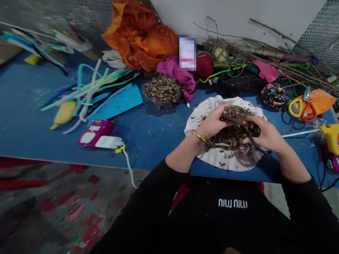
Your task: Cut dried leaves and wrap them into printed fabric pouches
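Observation:
A round white cloth (193,121) lies on the blue table, heaped with crumbly brown dried plant material (230,135). My right hand (266,133) holds black-handled scissors (239,121), fingers through and around the handles, with the blades pointing left over the heap. At the left of the heap, my left hand (212,122) curls its fingers around some of the dried material, close to the blade tips. The fingers' undersides are hidden. A second brown clump (162,91) sits on the table, beyond the cloth to the left.
Orange paper (143,38), purple fabric (177,74) and twigs (267,53) line the back. To the right are red-and-yellow scissors (303,107) and a yellow glue gun (331,135). Leftward lie pipe cleaners (92,84) and a purple box (95,132) with a cable. The table's front edge (79,163) is near me.

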A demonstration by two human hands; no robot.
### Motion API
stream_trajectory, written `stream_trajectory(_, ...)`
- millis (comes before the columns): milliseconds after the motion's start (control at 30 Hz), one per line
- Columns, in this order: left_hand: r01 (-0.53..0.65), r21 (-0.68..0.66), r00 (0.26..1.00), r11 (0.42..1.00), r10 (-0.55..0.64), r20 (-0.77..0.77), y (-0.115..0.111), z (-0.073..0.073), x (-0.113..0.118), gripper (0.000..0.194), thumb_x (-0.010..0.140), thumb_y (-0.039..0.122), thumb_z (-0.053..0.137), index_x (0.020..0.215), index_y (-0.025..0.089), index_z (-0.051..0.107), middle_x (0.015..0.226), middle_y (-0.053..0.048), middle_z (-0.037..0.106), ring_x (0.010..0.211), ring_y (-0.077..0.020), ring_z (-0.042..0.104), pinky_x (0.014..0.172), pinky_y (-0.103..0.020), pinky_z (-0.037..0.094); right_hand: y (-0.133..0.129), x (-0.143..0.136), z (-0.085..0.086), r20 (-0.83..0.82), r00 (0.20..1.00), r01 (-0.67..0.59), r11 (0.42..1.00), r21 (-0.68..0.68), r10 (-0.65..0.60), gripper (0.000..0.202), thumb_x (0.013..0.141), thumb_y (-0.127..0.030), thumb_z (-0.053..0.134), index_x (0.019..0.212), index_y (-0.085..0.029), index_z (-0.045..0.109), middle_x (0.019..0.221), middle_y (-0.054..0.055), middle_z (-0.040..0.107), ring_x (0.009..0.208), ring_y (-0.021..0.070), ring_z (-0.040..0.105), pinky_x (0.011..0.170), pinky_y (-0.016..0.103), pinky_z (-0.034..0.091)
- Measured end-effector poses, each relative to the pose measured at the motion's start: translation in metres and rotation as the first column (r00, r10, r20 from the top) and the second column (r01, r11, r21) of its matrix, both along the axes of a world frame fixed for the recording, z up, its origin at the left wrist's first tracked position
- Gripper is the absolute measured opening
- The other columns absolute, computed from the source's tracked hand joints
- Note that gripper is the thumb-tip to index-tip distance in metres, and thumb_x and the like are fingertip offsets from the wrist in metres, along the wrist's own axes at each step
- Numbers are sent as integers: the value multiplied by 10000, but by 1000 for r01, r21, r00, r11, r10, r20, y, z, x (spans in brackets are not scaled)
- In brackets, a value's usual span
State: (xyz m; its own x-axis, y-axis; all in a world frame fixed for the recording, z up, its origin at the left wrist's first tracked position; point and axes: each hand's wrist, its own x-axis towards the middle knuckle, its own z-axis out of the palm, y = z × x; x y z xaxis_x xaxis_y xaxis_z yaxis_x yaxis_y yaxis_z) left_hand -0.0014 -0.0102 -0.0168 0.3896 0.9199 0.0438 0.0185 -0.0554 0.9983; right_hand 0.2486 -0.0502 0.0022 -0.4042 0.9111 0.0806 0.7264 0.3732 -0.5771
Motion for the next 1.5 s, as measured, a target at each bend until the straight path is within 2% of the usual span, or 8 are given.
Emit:
stream_trajectory(300, 21, 102, 999, 995, -19, -29, 1, -4, 0, 617, 774, 318, 803, 1337, 143, 620, 1291, -114, 712, 1181, -264, 670, 1081, -415, 516, -1, -6, 3, 61, 998, -30, 999, -9, 31, 726, 764, -621, 759, 1349, -226, 591, 1173, 119, 679, 963, 292, 690, 828, 406, 548)
stream_trajectory(433, 22, 105, 998, 994, -15, -66, 3, -7, 1, 633, 772, 317, 803, 1345, 132, 608, 1321, -130, 694, 1223, -276, 651, 1117, -435, 493, -1, -9, 2, 100, 995, -17, 1000, -9, 18, 593, 827, -524, 696, 1323, -211, 607, 1112, 109, 694, 953, 285, 684, 812, 379, 528)
stream_trajectory(600, -8, 7, 1000, 1000, 8, -12, 0, -4, 1, 730, 738, 304, 811, 1394, 107, 559, 1358, -159, 661, 1309, -298, 599, 1173, -465, 439, -2, -9, -1, 154, 988, 2, 1000, 11, -3, 375, 887, -297, 543, 1233, -204, 655, 1066, 117, 731, 940, 272, 685, 782, 341, 496)
stream_trajectory(733, -60, -142, 997, 988, 66, 36, -2, 5, -2, 705, 632, 335, 907, 1243, 111, 635, 1253, -148, 689, 1240, -306, 628, 1118, -471, 480, -3, -9, 1, 144, 988, 47, 998, 50, -53, 366, 882, -315, 543, 1205, -207, 678, 1035, 115, 747, 889, 273, 684, 748, 343, 492)
stream_trajectory(867, 14, -267, 991, 964, 22, 133, -3, 10, -3, 548, 691, 415, 878, 1136, 145, 708, 1095, -98, 752, 1123, -275, 679, 1055, -463, 521, -4, -9, 3, 133, 987, 79, 994, 79, -89, 358, 873, -314, 548, 1186, -211, 690, 994, 114, 745, 876, 278, 680, 738, 349, 494)
stream_trajectory(1000, 0, -297, 993, 955, 35, 113, -5, 11, -2, 398, 713, 371, 851, 1019, 137, 752, 991, -80, 778, 1012, -245, 701, 999, -436, 540, -2, -8, 1, 110, 992, 62, 997, 47, -67, 337, 887, -311, 541, 1167, -207, 696, 993, 112, 751, 857, 261, 678, 741, 338, 490)
stream_trajectory(1333, -23, -339, 994, 941, 58, 93, -3, 11, -3, 341, 680, 321, 849, 948, 136, 751, 914, -57, 779, 882, -197, 697, 907, -381, 546, -1, -6, 6, 151, 988, 14, 999, -31, -10, 260, 867, -282, 540, 1047, -197, 707, 904, 82, 743, 747, 210, 641, 677, 296, 431)
stream_trajectory(1500, -1, -306, 995, 952, 33, 98, -3, 10, -3, 360, 681, 354, 852, 960, 140, 775, 928, -67, 786, 932, -219, 702, 961, -413, 543, -1, -8, 0, 186, 982, 24, 1000, 14, -26, 344, 881, -288, 527, 1174, -199, 685, 1008, 106, 754, 827, 242, 668, 716, 320, 461)
